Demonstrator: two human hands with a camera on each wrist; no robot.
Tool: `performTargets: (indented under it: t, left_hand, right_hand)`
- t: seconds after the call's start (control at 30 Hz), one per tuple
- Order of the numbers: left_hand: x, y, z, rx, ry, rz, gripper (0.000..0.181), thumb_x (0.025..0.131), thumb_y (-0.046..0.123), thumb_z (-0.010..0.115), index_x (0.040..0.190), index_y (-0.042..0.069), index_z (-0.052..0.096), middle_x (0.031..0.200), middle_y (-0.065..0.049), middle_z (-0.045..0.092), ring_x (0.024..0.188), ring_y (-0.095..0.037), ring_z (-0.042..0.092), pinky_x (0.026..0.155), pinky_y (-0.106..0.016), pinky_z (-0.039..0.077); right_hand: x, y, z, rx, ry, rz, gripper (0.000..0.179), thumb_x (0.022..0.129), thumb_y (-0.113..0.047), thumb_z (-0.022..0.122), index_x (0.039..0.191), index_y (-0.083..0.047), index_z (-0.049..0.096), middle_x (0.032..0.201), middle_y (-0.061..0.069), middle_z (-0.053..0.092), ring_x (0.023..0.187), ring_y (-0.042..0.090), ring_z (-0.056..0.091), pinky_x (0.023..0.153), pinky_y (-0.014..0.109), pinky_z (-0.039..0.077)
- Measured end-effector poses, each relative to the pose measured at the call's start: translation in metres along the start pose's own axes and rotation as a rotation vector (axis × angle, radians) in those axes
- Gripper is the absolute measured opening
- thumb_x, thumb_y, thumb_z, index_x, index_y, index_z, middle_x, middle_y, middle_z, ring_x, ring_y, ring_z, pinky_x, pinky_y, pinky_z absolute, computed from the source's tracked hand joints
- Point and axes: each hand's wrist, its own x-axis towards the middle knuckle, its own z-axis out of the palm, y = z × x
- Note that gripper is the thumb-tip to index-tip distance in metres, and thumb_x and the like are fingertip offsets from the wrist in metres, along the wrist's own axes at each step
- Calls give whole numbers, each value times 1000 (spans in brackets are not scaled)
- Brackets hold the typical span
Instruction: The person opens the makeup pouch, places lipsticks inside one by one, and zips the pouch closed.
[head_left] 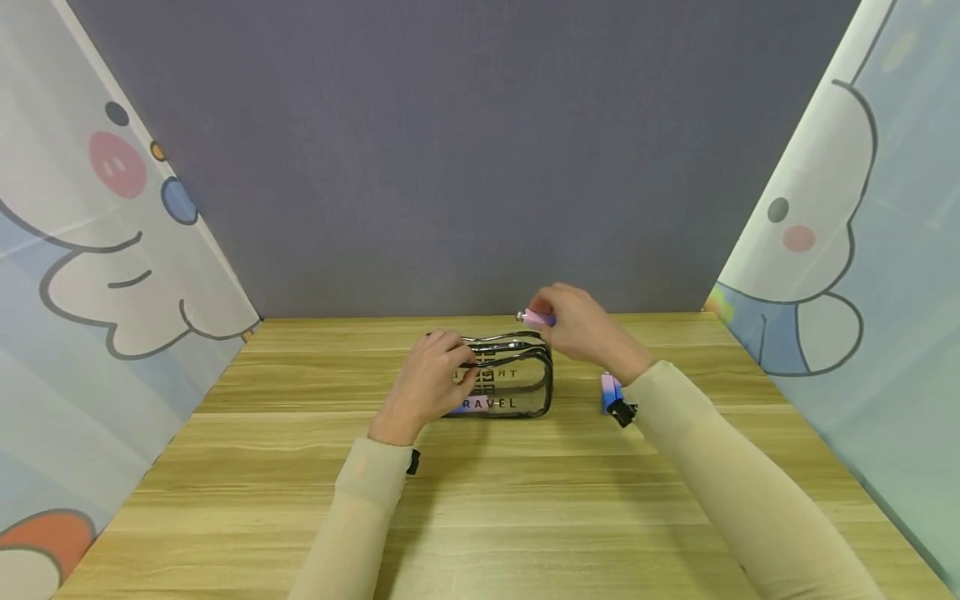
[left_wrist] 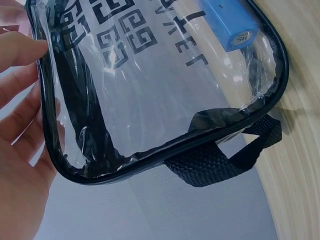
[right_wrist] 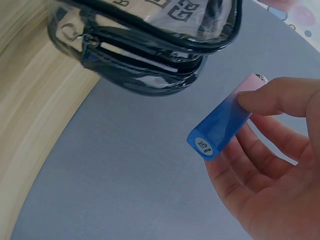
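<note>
A clear travel pouch (head_left: 517, 385) with black piping and black lettering stands on the table. My left hand (head_left: 435, 377) pinches its upper edge, with the thumb on one side of the piping and fingers on the other in the left wrist view. A pink-to-blue square tube (left_wrist: 231, 22) lies inside the pouch, partly hidden by that hand in the head view. My right hand (head_left: 576, 323) holds a similar tube (right_wrist: 225, 120), silver at one end and labelled at the other, above the pouch's right end. Along the pouch's top, the zipper (right_wrist: 135, 56) is parted.
Another pink-and-blue tube (head_left: 610, 392) lies on the wooden table (head_left: 525, 517) right of the pouch, close to my right sleeve. A black strap handle (left_wrist: 210, 162) sticks out from the pouch's end. A grey panel (head_left: 465, 167) stands behind the table, with cartoon-printed curtains at both sides.
</note>
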Motion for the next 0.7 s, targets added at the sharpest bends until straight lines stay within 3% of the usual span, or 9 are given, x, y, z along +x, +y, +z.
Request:
performTargets:
  t: [0.7]
  left_hand:
    - [2, 0, -1, 7, -25, -8, 8, 81, 8, 80, 86, 10, 74, 89, -1, 65, 85, -21, 61, 76, -36, 50]
  right_hand:
    - [6, -16, 7, 52, -15, -42, 30, 88, -1, 67, 118, 0, 67, 108, 10, 64, 99, 28, 61, 89, 45, 52]
